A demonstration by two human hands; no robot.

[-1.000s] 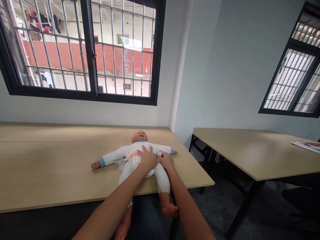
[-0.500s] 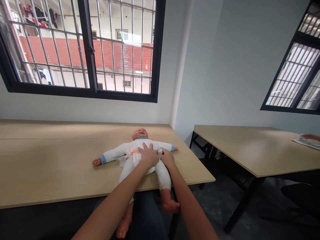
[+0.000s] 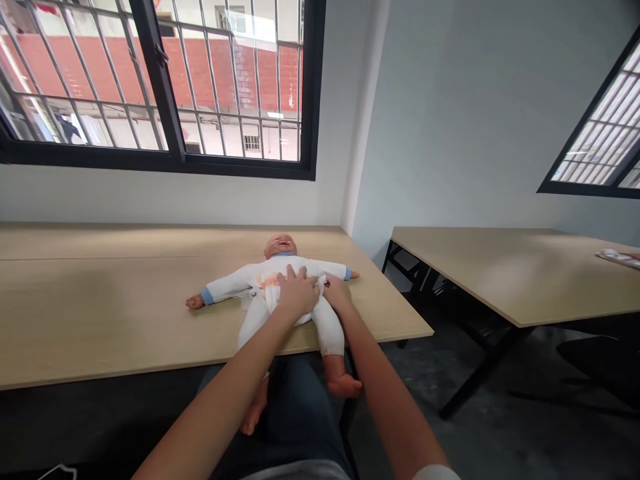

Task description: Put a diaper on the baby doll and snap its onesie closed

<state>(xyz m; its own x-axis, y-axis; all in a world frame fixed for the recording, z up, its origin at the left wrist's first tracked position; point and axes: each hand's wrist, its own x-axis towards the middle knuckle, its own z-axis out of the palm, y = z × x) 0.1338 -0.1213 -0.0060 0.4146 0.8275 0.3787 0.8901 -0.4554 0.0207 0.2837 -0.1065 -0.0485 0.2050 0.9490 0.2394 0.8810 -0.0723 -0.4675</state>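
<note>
A baby doll (image 3: 327, 327) in a white outfit with blue cuffs and collar lies on its back on the wooden table (image 3: 125, 320). Its head points to the wall and its legs hang over the near edge. A white diaper (image 3: 270, 293) with an orange print wraps its waist. My left hand (image 3: 297, 291) lies on the front of the diaper with its fingers spread. Close beside it, at the diaper's side on the right, my right hand (image 3: 337, 292) has its fingers closed on the white diaper edge.
A second wooden table (image 3: 475, 273) stands to the right across a gap, with a flat item (image 3: 617, 258) at its far right. Barred windows are in the walls. A dark chair (image 3: 600, 367) shows at lower right.
The view has tilted down, so the table and doll sit higher in the picture. Both hands remain at the diaper with little change. The hand on the far right table is out of view.
</note>
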